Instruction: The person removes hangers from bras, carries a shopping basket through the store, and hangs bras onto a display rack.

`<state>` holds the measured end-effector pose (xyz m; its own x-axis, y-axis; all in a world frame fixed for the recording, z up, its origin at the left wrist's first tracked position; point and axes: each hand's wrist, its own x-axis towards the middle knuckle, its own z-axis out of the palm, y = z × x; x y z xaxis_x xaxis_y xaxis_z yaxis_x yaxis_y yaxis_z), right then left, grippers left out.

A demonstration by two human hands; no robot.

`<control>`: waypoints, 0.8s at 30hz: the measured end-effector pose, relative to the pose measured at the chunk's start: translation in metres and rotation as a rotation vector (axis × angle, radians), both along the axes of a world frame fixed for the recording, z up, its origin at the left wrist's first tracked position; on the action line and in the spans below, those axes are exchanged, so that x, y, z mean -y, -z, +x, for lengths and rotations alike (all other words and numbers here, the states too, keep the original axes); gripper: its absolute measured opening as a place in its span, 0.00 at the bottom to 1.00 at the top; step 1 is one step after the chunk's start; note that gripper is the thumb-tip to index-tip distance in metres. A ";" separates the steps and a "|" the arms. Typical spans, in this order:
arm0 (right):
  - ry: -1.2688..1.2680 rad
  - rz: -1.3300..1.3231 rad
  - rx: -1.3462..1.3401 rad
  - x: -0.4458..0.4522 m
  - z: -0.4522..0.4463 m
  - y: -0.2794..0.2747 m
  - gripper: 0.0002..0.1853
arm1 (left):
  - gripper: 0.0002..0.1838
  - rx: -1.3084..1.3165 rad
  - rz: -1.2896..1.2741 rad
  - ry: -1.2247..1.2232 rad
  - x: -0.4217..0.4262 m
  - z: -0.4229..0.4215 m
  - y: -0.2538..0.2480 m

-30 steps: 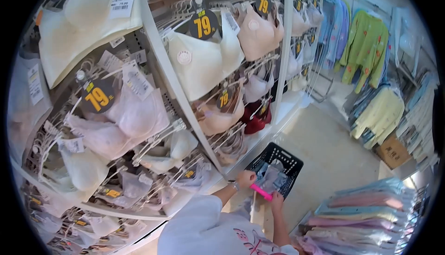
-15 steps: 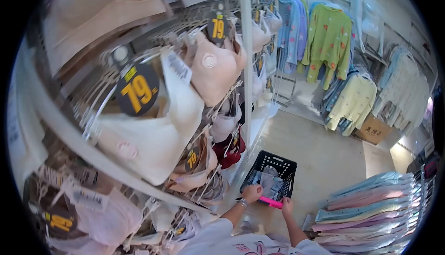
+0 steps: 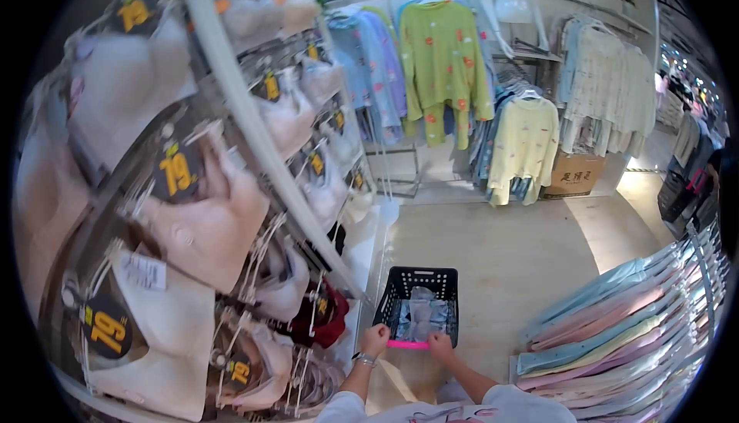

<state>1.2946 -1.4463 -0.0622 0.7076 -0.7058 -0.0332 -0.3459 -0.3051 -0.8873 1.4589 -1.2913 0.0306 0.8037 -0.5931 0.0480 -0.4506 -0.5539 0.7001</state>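
Observation:
A black shopping basket (image 3: 452, 300) with perforated sides is low in the middle of the view, in front of my body. Its bright pink handle (image 3: 408, 344) lies along the near side. My left hand (image 3: 376, 341) is closed around the handle's left end, below a wrist with a silver watch (image 3: 364, 358). Around the right end, my right hand (image 3: 441, 345) is closed too. Several light blue and grey folded pieces (image 3: 422, 317), apparently in clear wrapping, lie inside the basket.
Bras (image 3: 204, 227) with round price tags hang on racks along the left. Pastel garments (image 3: 593, 323) fill a rail at the lower right. Pajamas (image 3: 443, 61) hang along the back wall, above a cardboard box (image 3: 573, 175). Pale floor (image 3: 493, 242) runs between the racks.
The view has swung to the right, so the racks shift left. The basket has turned straighter and sits a little further left in view. Both hands keep hold of the handle.

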 end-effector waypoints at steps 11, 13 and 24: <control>-0.194 0.143 -0.080 0.083 0.059 -0.046 0.19 | 0.11 0.019 0.083 -0.057 0.072 0.049 0.004; -0.227 0.146 -0.067 0.097 0.068 -0.046 0.19 | 0.11 0.007 0.058 -0.080 0.081 0.058 0.011; -0.103 0.097 0.098 0.156 0.120 -0.037 0.16 | 0.11 0.031 0.032 -0.083 0.139 0.117 0.035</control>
